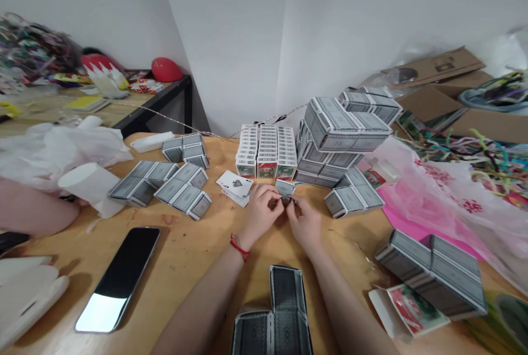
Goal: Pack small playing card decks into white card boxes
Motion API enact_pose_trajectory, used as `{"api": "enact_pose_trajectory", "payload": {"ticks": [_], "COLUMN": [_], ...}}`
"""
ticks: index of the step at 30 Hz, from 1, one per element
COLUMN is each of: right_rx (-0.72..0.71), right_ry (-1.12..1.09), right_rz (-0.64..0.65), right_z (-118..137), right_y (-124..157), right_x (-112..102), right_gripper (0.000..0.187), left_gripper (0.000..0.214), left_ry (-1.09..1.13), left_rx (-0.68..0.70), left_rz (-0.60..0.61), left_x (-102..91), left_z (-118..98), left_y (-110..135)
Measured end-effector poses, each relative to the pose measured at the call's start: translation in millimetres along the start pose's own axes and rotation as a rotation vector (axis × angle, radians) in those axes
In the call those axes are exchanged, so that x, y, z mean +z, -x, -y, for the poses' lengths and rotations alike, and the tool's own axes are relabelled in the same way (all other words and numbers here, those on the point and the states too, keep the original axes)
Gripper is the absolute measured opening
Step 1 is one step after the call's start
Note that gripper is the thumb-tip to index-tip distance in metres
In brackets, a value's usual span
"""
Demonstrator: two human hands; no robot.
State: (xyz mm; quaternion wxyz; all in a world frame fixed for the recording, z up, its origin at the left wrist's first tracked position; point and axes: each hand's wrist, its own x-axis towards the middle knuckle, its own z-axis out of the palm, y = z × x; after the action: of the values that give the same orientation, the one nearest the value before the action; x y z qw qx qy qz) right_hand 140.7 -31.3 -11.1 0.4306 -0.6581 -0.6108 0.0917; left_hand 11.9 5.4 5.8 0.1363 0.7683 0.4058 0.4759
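My left hand [262, 211], with a red string bracelet at the wrist, and my right hand [305, 224] meet over the middle of the table. Their fingertips pinch a small bent playing card [286, 199] from both sides; its dark edge curves between them, and the rest is hidden. Just beyond it shows a grey patterned card back [284, 187]. To the left lie loose face-up playing cards [235, 183], an ace of spades among them. Behind stand rows of stacked card boxes [267, 148]. Closest to me sits a block shape made of folded cards [286, 300].
More folded-card blocks stand left [183, 190] and right [355, 192], some in a tall pile [342, 124]. A phone [119, 278] lies at left near a white paper roll [91, 184]. At right are an opened card box [412, 308], pink plastic [437, 179] and cardboard boxes [437, 96].
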Motion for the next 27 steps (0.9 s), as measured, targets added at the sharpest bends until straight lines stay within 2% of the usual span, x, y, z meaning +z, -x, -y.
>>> {"api": "enact_pose_trajectory", "payload": {"ticks": [7, 18, 21, 27], "right_rx": [-0.011, 0.037, 0.018, -0.024], "right_ry": [0.011, -0.072, -0.106, -0.061], "right_rz": [0.023, 0.022, 0.009, 0.0], "right_z": [-2.3, 0.8, 1.4, -3.6], "right_y": [-1.1, -1.6, -1.3, -0.6], "right_x": [-0.2, -2.2, -1.1, 2.1], "right_gripper": [0.028, 0.025, 0.025, 0.03], "left_gripper": [0.01, 0.009, 0.003, 0.008], "left_ry": [0.031, 0.103, 0.126, 0.062], "left_rx": [-0.054, -0.056, -0.056, -0.089], "left_rz": [-0.044, -0.007, 0.012, 0.048], "left_x": [3.2, -0.1, -1.7, -3.6], "left_z": [-0.6, 3.8, 4.8, 4.6], "left_y": [0.2, -0.8, -1.5, -1.6]}}
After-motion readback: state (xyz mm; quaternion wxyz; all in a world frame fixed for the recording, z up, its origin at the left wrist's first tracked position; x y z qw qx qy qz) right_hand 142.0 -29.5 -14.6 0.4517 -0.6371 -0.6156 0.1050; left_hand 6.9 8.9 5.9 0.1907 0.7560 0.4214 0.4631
